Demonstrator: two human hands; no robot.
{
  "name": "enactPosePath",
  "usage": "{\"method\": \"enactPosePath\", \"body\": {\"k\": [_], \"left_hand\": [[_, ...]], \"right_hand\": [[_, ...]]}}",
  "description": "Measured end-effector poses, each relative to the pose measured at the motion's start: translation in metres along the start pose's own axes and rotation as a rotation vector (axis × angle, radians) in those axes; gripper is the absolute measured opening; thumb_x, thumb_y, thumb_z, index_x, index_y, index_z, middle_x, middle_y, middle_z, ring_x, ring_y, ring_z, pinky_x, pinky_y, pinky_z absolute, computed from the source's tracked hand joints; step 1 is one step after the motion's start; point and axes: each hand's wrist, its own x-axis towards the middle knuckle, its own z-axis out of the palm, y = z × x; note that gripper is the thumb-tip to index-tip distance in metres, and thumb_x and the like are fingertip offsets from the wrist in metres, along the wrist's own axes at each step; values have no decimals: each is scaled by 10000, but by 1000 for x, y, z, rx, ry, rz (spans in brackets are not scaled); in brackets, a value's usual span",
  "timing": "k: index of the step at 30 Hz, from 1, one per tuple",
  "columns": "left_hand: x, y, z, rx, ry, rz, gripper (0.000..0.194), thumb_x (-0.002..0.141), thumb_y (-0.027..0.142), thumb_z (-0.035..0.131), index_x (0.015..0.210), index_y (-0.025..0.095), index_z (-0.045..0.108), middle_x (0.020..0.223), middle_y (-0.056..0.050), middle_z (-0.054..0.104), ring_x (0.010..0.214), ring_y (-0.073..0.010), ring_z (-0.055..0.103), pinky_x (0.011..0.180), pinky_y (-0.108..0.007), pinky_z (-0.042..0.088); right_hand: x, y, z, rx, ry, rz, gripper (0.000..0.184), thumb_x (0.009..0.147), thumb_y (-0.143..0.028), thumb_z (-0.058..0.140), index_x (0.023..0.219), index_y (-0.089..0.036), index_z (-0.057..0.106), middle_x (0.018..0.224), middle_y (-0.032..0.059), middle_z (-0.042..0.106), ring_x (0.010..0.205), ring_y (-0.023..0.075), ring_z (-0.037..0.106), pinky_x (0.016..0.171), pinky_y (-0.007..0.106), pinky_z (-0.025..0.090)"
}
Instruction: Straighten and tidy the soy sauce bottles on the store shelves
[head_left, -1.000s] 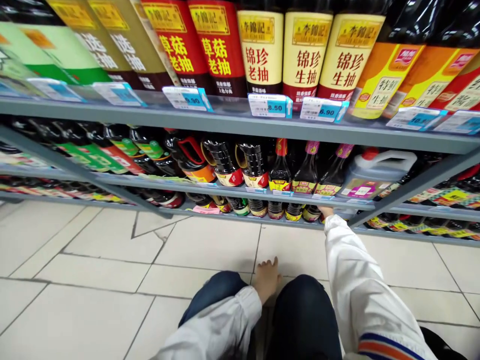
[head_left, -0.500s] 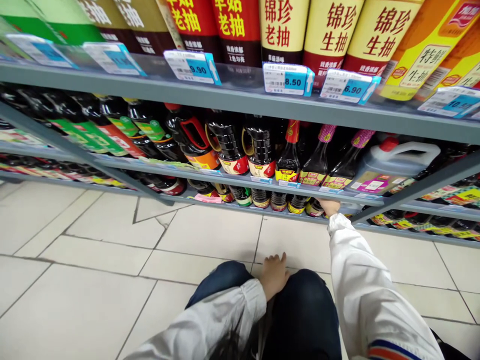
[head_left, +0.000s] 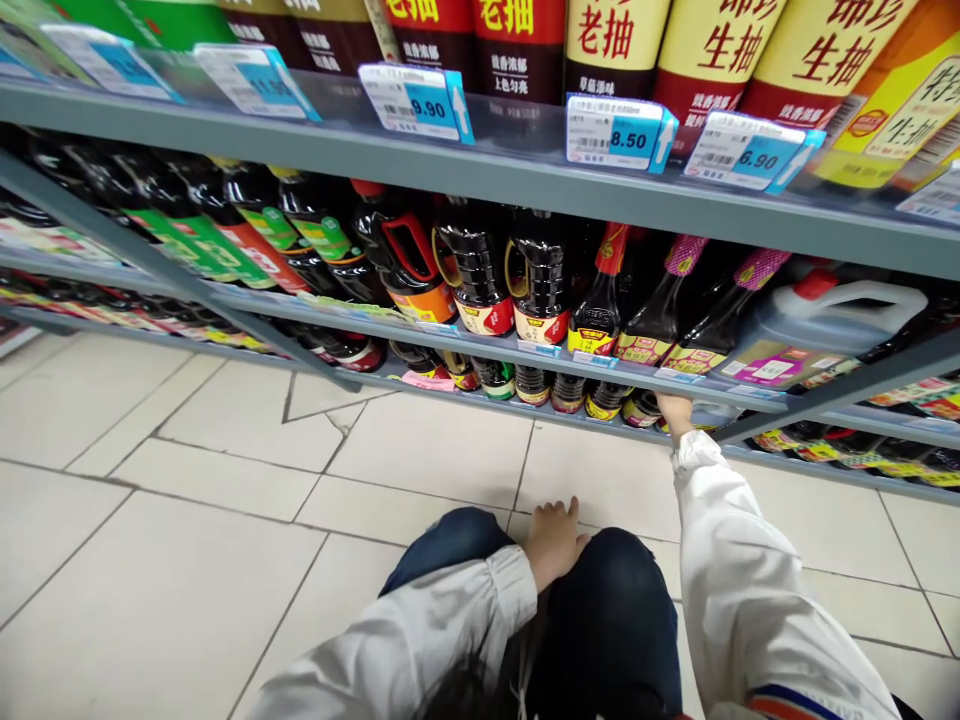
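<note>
My left hand (head_left: 556, 543) hangs between my knees above the floor, holding nothing, its index finger stretched out and the others loosely bent. My right hand (head_left: 677, 413) reaches under the edge of the second-lowest shelf (head_left: 480, 343), into the lowest row. Its fingers are hidden there, so I cannot see what they touch. Just left of it lies a dark bottle (head_left: 642, 407) with a label. A pale, partly hidden container (head_left: 714, 414) is to its right. Above the hand stand dark sauce bottles with patterned purple necks (head_left: 684, 257).
Higher up, a grey shelf (head_left: 480, 160) carries large labelled sauce bottles and price tags (head_left: 621, 134). A grey jug (head_left: 796, 330) with a red cap stands at right. Slanted shelf posts (head_left: 847, 385) flank this section. Pale tiles (head_left: 202, 590) cover the floor, one cracked.
My view has tilted down and shifted slightly, so the shelf fronts sit higher and further right. Both hands keep nearly the same places, the right one still under the shelf edge.
</note>
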Motion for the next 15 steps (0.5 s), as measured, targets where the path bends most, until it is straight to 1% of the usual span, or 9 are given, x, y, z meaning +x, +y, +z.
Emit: {"method": "enactPosePath", "body": {"k": [2,4,5,6,8,10,12,14,15], "left_hand": [[-2,0,-2,-6,3,-1,709,1006,453,468,1583,56,360,1363,-241,618,1231,-405,596,1028,-510,469],[-2,-1,-6,-10,0,-9,712,1005,449,472,1586,55,353,1360,-243,619,1231,-404,597,1026,-506,469],[-2,-1,-8,-13,-1,-13,713,1005,447,473,1585,53,352,1360,-245,619,1233,-404,595,1027,-505,468],[-2,-1,-9,-17,-1,-16,715,1003,447,475,1585,50,351,1361,-247,617,1237,-405,593,1028,-504,467],[-1,0,-10,-28,-3,-17,719,1003,449,475,1585,45,349,1368,-253,611,1246,-405,587,1033,-502,463],[-1,1,-7,-34,-13,-13,725,1007,454,461,1589,41,336,1376,-257,603,1251,-407,582,1039,-505,459],[-1,1,-4,-43,-31,-12,732,1010,463,447,1596,42,320,1381,-258,597,1257,-409,577,1046,-509,456],[3,-4,-6,-73,-54,-1,736,1000,489,455,1589,62,344,1423,-254,566,1303,-413,544,1064,-512,449],[7,-9,-11,-98,-67,14,734,991,505,467,1582,83,365,1465,-248,534,1340,-415,515,1077,-513,443]], "right_hand": [[-17,-3,7,25,63,75,589,1001,-452,410,1447,-90,540,1295,234,647,1192,344,620,1055,478,474],[-36,-16,16,34,165,138,660,1011,-485,368,1400,25,523,1341,331,574,1288,406,529,1093,538,415],[-45,-26,22,29,207,132,699,1007,-519,371,1355,65,531,1350,370,542,1316,435,488,1108,565,383],[-51,-38,27,20,227,86,725,996,-560,393,1301,77,557,1336,389,537,1322,452,470,1119,580,360],[-53,-64,35,2,175,-93,720,963,-629,464,1211,28,623,1268,359,597,1302,449,491,1134,579,344],[-44,-88,40,2,57,-244,670,929,-658,536,1203,-60,661,1227,280,659,1282,414,531,1148,559,342],[-28,-103,41,49,-32,-258,625,911,-645,581,1288,-152,647,1270,193,676,1290,370,547,1159,535,350],[-14,-108,39,113,-75,-230,612,921,-616,582,1384,-216,598,1347,138,653,1319,341,537,1165,527,357],[-9,-107,38,137,-85,-232,603,933,-594,575,1414,-232,577,1379,127,637,1334,335,527,1172,529,354]]}}
